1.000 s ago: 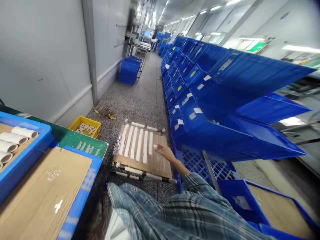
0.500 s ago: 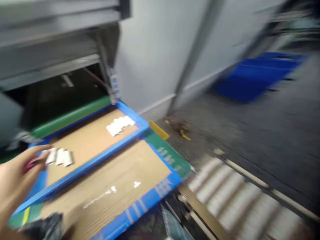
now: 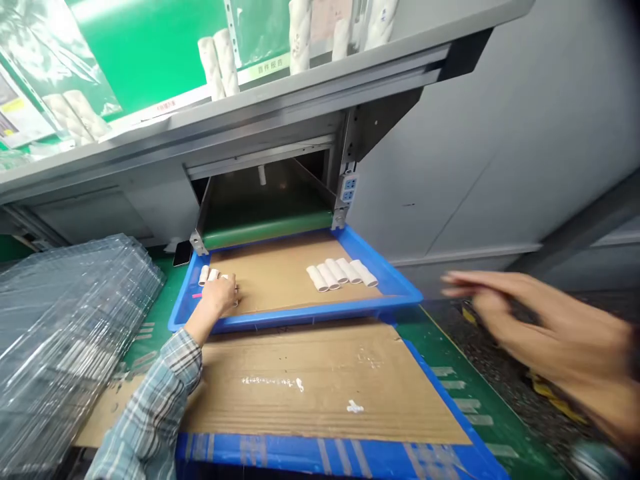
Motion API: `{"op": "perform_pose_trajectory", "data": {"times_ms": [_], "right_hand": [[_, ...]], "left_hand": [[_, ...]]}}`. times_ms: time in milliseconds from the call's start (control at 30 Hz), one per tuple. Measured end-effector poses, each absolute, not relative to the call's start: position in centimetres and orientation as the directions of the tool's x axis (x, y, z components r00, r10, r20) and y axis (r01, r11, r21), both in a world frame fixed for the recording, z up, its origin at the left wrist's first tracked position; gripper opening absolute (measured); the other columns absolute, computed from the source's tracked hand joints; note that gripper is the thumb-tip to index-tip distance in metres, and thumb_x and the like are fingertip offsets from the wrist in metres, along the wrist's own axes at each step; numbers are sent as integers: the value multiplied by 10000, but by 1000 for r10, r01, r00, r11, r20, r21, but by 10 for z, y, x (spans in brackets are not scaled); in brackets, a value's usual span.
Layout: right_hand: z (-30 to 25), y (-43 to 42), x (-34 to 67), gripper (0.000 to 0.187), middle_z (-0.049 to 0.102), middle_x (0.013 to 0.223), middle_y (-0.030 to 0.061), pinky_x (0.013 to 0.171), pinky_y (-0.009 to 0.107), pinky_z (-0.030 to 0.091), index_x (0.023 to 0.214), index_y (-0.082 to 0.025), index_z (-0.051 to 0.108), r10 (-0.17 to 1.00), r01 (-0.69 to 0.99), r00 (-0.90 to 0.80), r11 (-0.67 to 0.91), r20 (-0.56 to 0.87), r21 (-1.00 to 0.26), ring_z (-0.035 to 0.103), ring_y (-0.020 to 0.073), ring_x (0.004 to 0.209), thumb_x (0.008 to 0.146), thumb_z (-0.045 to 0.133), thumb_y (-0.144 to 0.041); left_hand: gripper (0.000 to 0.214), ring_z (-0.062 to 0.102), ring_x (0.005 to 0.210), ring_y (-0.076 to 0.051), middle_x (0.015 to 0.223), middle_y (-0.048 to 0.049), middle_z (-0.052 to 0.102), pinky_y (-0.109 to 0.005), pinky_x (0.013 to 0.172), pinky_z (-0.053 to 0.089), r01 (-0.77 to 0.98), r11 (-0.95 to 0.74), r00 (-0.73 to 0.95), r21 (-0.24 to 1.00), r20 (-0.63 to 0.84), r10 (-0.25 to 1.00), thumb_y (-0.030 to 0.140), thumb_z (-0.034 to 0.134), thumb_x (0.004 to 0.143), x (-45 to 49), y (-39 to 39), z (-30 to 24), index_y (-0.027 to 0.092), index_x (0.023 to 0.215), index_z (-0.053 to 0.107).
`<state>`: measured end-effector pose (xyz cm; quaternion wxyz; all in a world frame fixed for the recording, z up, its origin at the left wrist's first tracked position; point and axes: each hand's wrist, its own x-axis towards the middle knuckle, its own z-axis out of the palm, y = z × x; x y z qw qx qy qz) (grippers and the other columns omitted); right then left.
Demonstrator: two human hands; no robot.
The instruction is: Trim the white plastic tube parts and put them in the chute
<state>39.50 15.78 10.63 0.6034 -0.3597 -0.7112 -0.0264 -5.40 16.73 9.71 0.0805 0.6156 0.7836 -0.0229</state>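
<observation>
My left hand (image 3: 219,297) reaches into the blue tray (image 3: 295,315), fingers bent down over short white tubes at its left end. A thin pink thing (image 3: 197,295) pokes out beside the hand; its kind is hidden. Just left of my fingers lie white tubes (image 3: 205,275); whether I grip one cannot be seen. Several more white tubes (image 3: 341,273) rest side by side at the tray's right part, on a cardboard liner (image 3: 273,283). My right hand (image 3: 545,327), blurred, hovers right of the tray with fingers stretched out and nothing visible in it.
A green conveyor belt (image 3: 267,227) ends at the tray's back, under a grey shelf (image 3: 260,100) bearing upright white tubes (image 3: 300,37). Clear plastic trays (image 3: 65,333) are stacked at left, near a phone (image 3: 183,253). Cardboard (image 3: 320,380) covers a blue surface in front.
The view has swung left, bringing the shelf and plastic stack in. My left hand is now over the tubes at the tray's left; my right hand has come into view.
</observation>
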Motion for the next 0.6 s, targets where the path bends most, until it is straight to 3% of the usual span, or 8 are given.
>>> {"op": "perform_pose_trajectory", "data": {"times_ms": [33, 67, 200, 300, 400, 467, 600], "right_hand": [[107, 175, 382, 171, 837, 823, 6, 722, 331, 598, 1067, -302, 865, 413, 467, -211, 839, 886, -279, 782, 142, 713, 997, 723, -239], [109, 188, 366, 268, 853, 863, 4, 734, 346, 605, 1123, -303, 858, 368, 394, -300, 888, 880, -237, 803, 156, 756, 997, 663, -169], [127, 206, 299, 325, 859, 1036, 6, 815, 331, 651, 1259, -267, 789, 382, 260, -339, 916, 860, -304, 822, 169, 872, 1035, 575, -169], [139, 201, 259, 317, 844, 1068, 18, 818, 320, 654, 1340, -251, 726, 610, 218, -376, 790, 698, -573, 817, 164, 866, 1072, 556, -254], [145, 201, 234, 371, 836, 1015, 43, 779, 324, 654, 1371, -210, 683, 756, 106, -438, 581, 487, -807, 817, 180, 801, 1068, 629, -417], [149, 203, 225, 431, 831, 998, 53, 767, 326, 655, 1297, -192, 690, 762, -34, -460, 498, 456, -867, 814, 194, 807, 1009, 725, -511], [159, 208, 224, 440, 823, 1041, 47, 873, 336, 658, 1167, -202, 703, 737, -260, -406, 474, 541, -841, 810, 202, 937, 897, 859, -511]], "left_hand": [[358, 693, 1171, -281, 1324, -114, 691, -510, 1016, 598, 969, 231, -215, 91, -158, 964, 403, 731, 1039, -54, 168, 94, 162, 1299, 684], [357, 703, 1138, -272, 1301, -110, 698, -497, 993, 608, 968, 218, -198, 126, -153, 968, 404, 731, 1040, -55, 167, 92, 162, 1298, 684], [369, 708, 875, -202, 1063, -56, 722, -387, 819, 620, 943, 107, -100, 316, -37, 994, 400, 705, 1043, -54, 163, 109, 162, 1318, 641], [325, 631, 706, -158, 895, 0, 697, -288, 677, 556, 886, -61, -4, 460, 138, 990, 410, 611, 1051, -41, 154, 135, 180, 1280, 597], [269, 572, 690, -133, 975, -15, 705, -253, 652, 484, 830, -245, 60, 502, 355, 933, 417, 609, 1022, -17, 144, 157, 205, 1187, 615], [224, 547, 692, -129, 991, -14, 698, -256, 671, 457, 813, -329, 67, 481, 484, 873, 375, 662, 980, -1, 139, 165, 218, 1141, 653], [196, 533, 707, -138, 1022, -28, 682, -269, 711, 462, 783, -436, 45, 444, 658, 751, 358, 698, 973, 18, 136, 173, 229, 1120, 709]]}}
